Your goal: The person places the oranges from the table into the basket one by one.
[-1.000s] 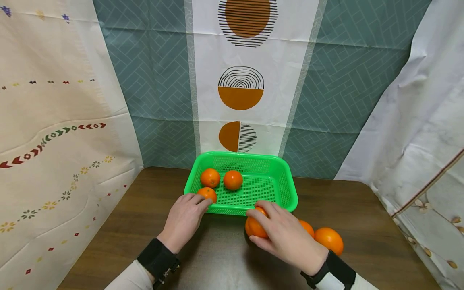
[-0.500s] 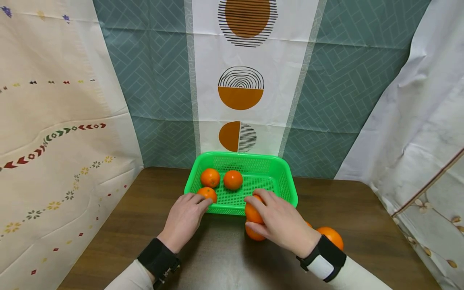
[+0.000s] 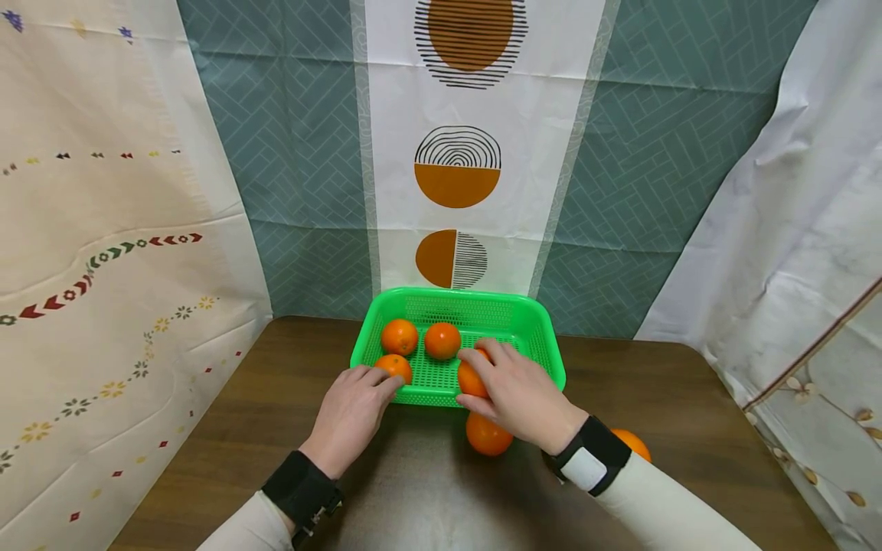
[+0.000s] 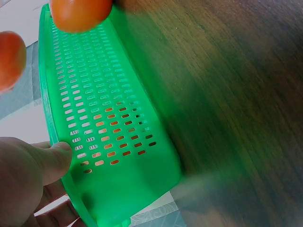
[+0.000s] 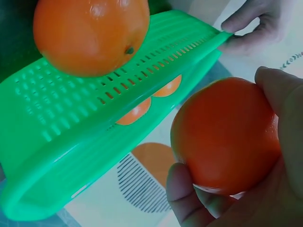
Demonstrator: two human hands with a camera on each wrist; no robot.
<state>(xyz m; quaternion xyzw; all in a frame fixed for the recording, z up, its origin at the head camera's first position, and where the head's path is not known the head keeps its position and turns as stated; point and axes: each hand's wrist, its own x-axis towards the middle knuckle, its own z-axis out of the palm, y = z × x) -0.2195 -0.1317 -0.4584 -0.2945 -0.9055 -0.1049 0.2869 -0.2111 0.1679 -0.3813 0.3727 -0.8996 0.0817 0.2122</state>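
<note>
My right hand (image 3: 520, 390) grips an orange (image 3: 472, 378) over the front rim of a green plastic basket (image 3: 530, 333). In the right wrist view, thumb and fingers curl round that orange (image 5: 225, 137). My left hand (image 3: 353, 413) pinches the basket's front-left rim; the left wrist view shows its thumb (image 4: 57, 161) on the outside and fingers on the inner side. Inside the basket's left half lie three oranges, one at the back left (image 3: 400, 337), one beside it (image 3: 443, 341) and one near the left fingers (image 3: 394, 368).
On the wooden table (image 3: 227, 428), one orange (image 3: 488, 434) sits just before the basket, below my right hand. Another orange (image 3: 632, 442) is partly covered by the right forearm. A patterned cloth (image 3: 310, 191) hangs behind the table.
My right hand has lifted the orange and carried it forward and slightly left, up to the basket's front rim. The orange beneath it has come into fuller view. My left hand stays put.
</note>
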